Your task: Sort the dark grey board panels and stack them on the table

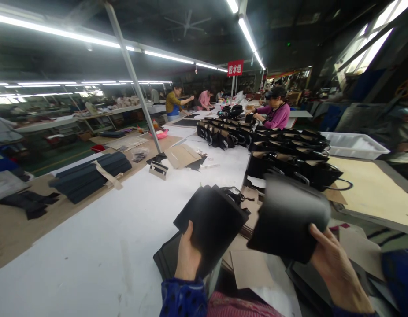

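My L hand [188, 255] grips black flat rectangular panels [212, 220], at least 2, exact no. unclear, above the white tabletop [91, 246]. My R hand [336, 259] pinches 1 black smooth panel w/ a curled edge [290, 215], just R of them. Ahead: 1 red sign w/ white characters [235, 68], 1 white plastic tray [354, 145].

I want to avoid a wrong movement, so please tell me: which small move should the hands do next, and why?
Perhaps the right hand should bring its curved black piece closer to the flat black pieces in the left hand: a gap separates the two loads, and nothing seems to block the way between them.
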A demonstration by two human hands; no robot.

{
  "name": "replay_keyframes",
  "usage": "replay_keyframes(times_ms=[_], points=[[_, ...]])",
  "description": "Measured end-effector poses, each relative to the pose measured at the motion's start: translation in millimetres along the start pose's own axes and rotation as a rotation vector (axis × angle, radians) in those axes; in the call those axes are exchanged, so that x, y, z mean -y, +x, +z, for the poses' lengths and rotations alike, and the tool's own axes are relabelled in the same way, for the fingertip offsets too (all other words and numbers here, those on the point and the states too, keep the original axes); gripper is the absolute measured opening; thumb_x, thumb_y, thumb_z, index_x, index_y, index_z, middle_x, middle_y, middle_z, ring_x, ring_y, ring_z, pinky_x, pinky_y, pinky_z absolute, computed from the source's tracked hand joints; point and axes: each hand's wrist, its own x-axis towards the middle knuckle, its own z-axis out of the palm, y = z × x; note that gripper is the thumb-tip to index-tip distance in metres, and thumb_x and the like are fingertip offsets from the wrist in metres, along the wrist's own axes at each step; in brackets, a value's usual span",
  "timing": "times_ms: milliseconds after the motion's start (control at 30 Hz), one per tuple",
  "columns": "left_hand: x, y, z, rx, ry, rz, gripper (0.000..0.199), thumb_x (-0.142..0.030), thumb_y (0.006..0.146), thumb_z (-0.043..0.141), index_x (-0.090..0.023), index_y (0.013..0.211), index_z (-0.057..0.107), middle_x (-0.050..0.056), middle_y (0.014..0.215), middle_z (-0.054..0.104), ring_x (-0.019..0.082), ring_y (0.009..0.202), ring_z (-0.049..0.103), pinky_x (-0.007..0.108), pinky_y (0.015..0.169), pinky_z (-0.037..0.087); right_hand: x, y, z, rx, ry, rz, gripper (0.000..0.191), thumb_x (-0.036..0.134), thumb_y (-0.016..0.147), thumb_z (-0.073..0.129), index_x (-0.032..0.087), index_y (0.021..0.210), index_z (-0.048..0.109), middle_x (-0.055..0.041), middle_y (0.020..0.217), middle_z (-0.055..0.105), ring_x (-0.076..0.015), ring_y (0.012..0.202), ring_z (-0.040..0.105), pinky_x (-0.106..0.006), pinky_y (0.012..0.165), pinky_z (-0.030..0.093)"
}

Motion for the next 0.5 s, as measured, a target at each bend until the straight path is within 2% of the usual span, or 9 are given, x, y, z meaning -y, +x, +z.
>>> replay_keyframes(times_ms=[67,167,233,333,400,500], points=[[3.8,-2.0,4.6,-0.008,-0.016,-0.013,0.038,-0.029,0.086,0.072,-0.009,0.117,0.068,0.019,0.109,0.076,0.035,0.112,0.069,0.054,0.104,0.054,1.1,-6.9,16.9,0.122,-0.087,-0.036,0.049,0.029,0.048,0.090,0.024,0.094,0.073,-0.0025,0.094,0.079,-0.0265,0.094,0.074,-0.036,0.081,0.063],[7.4,-3.9,9.3,-0.008,-0.034,0.005,0.041,-0.029,0.086,0.071,-0.013,0.123,0.066,0.016,0.111,0.076,0.033,0.111,0.070,0.054,0.105,0.053,2.0,-16.1,42.1,0.247,-0.118,-0.054,0.050,0.031,0.056,0.091,0.021,0.101,0.073,-0.0039,0.098,0.080,-0.0238,0.090,0.075,-0.034,0.081,0.063],[9.9,-3.3,10.3,0.027,-0.051,-0.018,0.039,-0.033,0.088,0.068,-0.013,0.123,0.067,0.016,0.114,0.075,0.032,0.113,0.069,0.052,0.107,0.052,-3.3,-17.8,55.8,0.252,-0.036,0.006,0.045,0.034,0.061,0.089,0.022,0.102,0.072,-0.0026,0.100,0.080,-0.0225,0.093,0.075,-0.032,0.083,0.063],[18.7,-0.6,11.5,0.067,-0.083,-0.010,0.035,-0.039,0.092,0.061,-0.016,0.116,0.073,0.014,0.116,0.075,0.029,0.119,0.066,0.043,0.107,0.053,-21.4,-18.3,73.4,0.155,0.136,0.132,0.030,0.038,0.073,0.080,0.024,0.099,0.072,0.0002,0.099,0.080,-0.0212,0.091,0.076,-0.032,0.080,0.064],[28.7,1.3,14.1,0.121,-0.093,0.007,0.036,-0.043,0.094,0.057,-0.018,0.112,0.075,0.013,0.121,0.074,0.028,0.124,0.063,0.041,0.107,0.052,-37.5,-23.8,84.4,0.143,0.214,0.211,0.024,0.039,0.080,0.073,0.023,0.098,0.072,-0.0007,0.097,0.080,-0.0215,0.084,0.076,-0.034,0.071,0.066],[45.4,4.4,19.7,0.191,-0.092,0.016,0.041,-0.050,0.094,0.053,-0.019,0.106,0.078,0.012,0.124,0.072,0.028,0.125,0.062,0.040,0.108,0.050,-62.3,-44.1,97.9,0.248,0.251,0.324,0.021,0.034,0.078,0.078,0.021,0.092,0.071,-0.0009,0.084,0.079,-0.0171,0.064,0.073,-0.026,0.052,0.062]])
